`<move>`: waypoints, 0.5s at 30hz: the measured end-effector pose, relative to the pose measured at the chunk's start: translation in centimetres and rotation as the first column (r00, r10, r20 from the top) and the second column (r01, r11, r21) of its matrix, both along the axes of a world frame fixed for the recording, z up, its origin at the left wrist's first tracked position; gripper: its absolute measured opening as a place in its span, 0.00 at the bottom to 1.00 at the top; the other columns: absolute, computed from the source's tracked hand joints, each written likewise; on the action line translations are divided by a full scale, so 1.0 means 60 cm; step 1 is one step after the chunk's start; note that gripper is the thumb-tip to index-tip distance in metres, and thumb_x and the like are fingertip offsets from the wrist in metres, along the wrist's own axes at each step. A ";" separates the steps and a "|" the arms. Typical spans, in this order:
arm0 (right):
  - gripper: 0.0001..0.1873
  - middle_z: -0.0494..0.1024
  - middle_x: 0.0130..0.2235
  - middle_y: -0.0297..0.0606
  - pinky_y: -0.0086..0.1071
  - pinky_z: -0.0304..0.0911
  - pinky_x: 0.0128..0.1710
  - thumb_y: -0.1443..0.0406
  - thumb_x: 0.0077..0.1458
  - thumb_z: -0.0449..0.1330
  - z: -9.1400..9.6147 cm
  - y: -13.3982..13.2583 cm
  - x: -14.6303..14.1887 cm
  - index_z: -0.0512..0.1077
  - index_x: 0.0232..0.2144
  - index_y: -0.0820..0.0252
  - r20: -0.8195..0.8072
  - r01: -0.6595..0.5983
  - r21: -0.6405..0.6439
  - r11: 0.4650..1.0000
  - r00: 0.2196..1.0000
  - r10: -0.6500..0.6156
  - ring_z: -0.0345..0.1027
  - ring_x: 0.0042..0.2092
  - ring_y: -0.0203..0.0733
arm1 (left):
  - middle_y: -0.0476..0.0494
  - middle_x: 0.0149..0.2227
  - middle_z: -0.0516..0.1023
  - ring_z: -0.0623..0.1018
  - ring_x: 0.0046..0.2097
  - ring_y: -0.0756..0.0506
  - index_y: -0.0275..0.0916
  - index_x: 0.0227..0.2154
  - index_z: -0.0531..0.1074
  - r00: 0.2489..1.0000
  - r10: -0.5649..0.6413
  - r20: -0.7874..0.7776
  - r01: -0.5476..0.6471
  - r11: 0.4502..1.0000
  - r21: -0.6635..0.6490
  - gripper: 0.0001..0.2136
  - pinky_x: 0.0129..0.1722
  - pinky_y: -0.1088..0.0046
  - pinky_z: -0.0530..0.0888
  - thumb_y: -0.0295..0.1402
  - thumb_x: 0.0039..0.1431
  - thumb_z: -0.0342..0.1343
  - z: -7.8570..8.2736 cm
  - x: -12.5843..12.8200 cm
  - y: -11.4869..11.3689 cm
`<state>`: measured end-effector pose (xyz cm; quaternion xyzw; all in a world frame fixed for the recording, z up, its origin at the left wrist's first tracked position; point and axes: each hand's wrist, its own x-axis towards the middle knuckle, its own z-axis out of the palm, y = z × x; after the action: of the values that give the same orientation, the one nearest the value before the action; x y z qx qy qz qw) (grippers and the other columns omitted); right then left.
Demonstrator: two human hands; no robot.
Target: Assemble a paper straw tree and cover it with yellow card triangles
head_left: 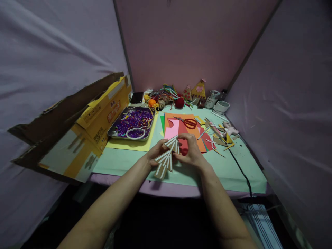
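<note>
Between both hands, above the table's front part, is a tree-shaped cardboard cutout [166, 157] with white strips on its face. It is tilted, its trunk end toward me and its top pointing away to the right. My left hand [157, 152] grips its left edge, fingers partly behind the card. My right hand [190, 150] holds the top and right side between thumb and fingers. Just beyond lie sheets of coloured paper [171, 132] in pink, orange, red and green. Red-handled scissors [190, 123] rest on them.
A metal tray [110, 133] of purple beads stands on yellow paper at left, beside a torn yellow cardboard box [103, 119]. Yarn balls [179, 102], decorated cardboard triangles [199, 90] and a white cup [221, 107] stand behind. Cardboard scraps [220, 140] lie right, near a black cable [240, 169].
</note>
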<state>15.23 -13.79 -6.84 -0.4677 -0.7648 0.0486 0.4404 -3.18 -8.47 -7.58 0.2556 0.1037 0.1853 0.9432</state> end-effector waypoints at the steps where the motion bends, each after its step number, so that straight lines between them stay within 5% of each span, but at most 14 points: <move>1: 0.31 0.68 0.48 0.41 0.50 0.61 0.49 0.64 0.44 0.66 0.001 0.000 0.000 0.59 0.50 0.50 0.000 0.002 -0.008 1.000 1.000 -0.002 0.62 0.50 0.51 | 0.33 0.39 0.81 0.81 0.40 0.42 0.27 0.55 0.65 1.000 0.002 0.004 -0.002 1.000 -0.002 0.26 0.41 0.69 0.74 0.42 0.60 0.51 0.000 0.000 0.000; 15: 0.30 0.68 0.45 0.40 0.48 0.62 0.47 0.63 0.43 0.67 0.003 -0.001 0.001 0.60 0.48 0.52 0.013 0.005 -0.032 0.999 1.000 -0.005 0.62 0.47 0.50 | 0.34 0.36 0.81 0.81 0.36 0.43 0.27 0.51 0.69 1.000 -0.009 -0.014 0.008 1.000 -0.023 0.24 0.37 0.70 0.76 0.42 0.60 0.51 0.004 -0.001 -0.002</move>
<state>15.27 -13.82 -6.64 -0.4769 -0.7656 0.0567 0.4281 -3.21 -8.61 -7.36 0.2466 0.1114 0.1783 0.9461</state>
